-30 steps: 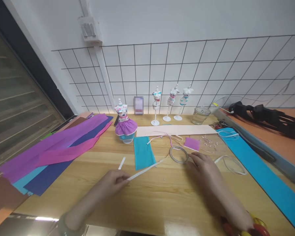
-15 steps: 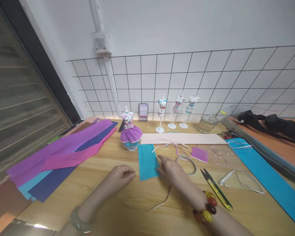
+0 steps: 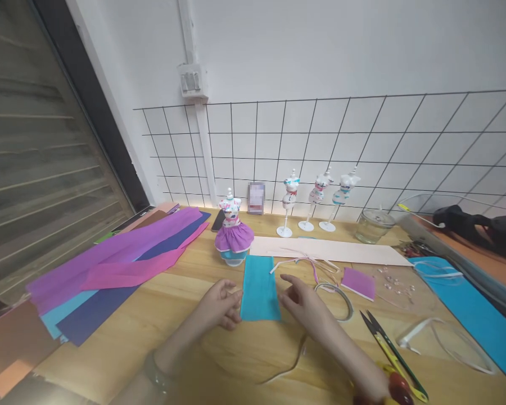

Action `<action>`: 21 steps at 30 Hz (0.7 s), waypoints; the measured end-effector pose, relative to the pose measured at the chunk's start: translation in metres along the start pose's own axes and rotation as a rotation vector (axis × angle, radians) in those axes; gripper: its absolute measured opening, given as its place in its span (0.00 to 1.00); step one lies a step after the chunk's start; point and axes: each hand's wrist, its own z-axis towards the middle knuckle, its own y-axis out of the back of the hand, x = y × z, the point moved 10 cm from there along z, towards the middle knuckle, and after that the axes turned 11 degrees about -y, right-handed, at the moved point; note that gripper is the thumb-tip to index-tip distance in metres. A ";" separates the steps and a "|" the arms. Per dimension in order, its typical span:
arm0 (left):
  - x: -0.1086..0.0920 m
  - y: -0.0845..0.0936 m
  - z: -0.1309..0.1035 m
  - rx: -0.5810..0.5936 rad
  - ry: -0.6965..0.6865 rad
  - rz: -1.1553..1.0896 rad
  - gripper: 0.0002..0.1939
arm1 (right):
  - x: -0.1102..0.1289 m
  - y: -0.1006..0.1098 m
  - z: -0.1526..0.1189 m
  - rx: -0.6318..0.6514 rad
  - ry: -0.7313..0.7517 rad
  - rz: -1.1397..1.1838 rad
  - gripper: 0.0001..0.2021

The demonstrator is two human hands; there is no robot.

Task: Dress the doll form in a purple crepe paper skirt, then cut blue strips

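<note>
A rectangle of turquoise crepe paper (image 3: 260, 289) lies flat on the wooden table in front of me. My left hand (image 3: 221, 304) is at its left edge with the fingers loosely bent and apart, holding nothing. On the other side, my right hand (image 3: 306, 301) hovers by the right edge, thumb and forefinger spread, nothing between them. Just behind the paper stands a small dress form (image 3: 231, 230) in a purple gathered skirt over a turquoise layer. A roll of tape (image 3: 349, 312) lies beside my right hand, and thin ribbon scraps (image 3: 306, 260) are above it.
Yellow-handled thread snips (image 3: 394, 354) lie at the right, near a white cord (image 3: 421, 326) and a purple paper piece (image 3: 358, 283). Three bare-stand dress forms (image 3: 290, 194) and a glass jar (image 3: 374, 226) stand at the back. Coloured crepe sheets (image 3: 122, 253) are piled at the left.
My right hand has drawn off the turquoise paper to its right side. My left hand has come closer to the left edge. The view has shifted a little.
</note>
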 end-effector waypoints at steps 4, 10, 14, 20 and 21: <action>0.001 0.000 0.000 -0.004 0.003 0.015 0.38 | -0.009 -0.015 0.013 -0.054 -0.007 -0.108 0.28; 0.005 0.006 -0.003 -0.028 0.020 0.055 0.35 | 0.010 -0.026 -0.001 0.117 -0.010 0.193 0.27; 0.005 0.001 -0.011 -0.021 0.056 -0.011 0.35 | 0.030 -0.010 -0.035 0.289 -0.112 0.686 0.31; -0.001 -0.060 -0.028 0.291 0.153 -0.520 0.25 | 0.042 0.004 -0.078 0.433 -0.143 0.847 0.26; -0.004 -0.064 -0.028 0.293 0.133 -0.571 0.22 | 0.038 0.005 -0.082 0.451 -0.150 0.846 0.26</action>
